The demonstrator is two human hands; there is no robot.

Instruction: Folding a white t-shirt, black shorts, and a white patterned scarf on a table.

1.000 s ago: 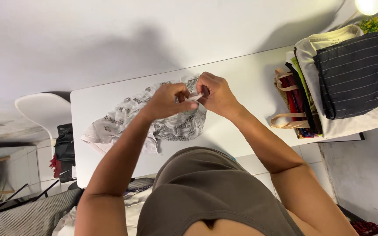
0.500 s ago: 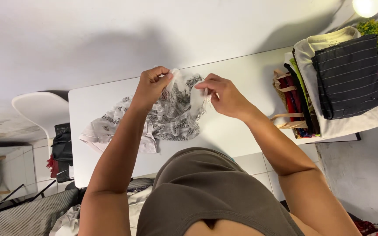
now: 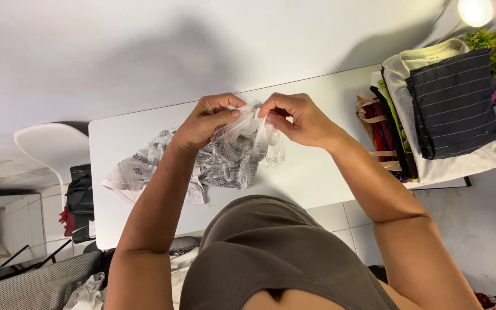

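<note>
A white table (image 3: 317,172) is being taken up on the right by a stack of folded clothes (image 3: 449,109), topped by a dark striped piece, with a white chair (image 3: 47,143) being seen past its left end. A white garment with a grey pattern (image 3: 156,158) is being spread crumpled over the table's middle and left, its upper edge being lifted just above the surface. That edge is being pinched shut between the fingertips of the left hand (image 3: 205,120) and the right hand (image 3: 299,117), which are being held close together.
</note>
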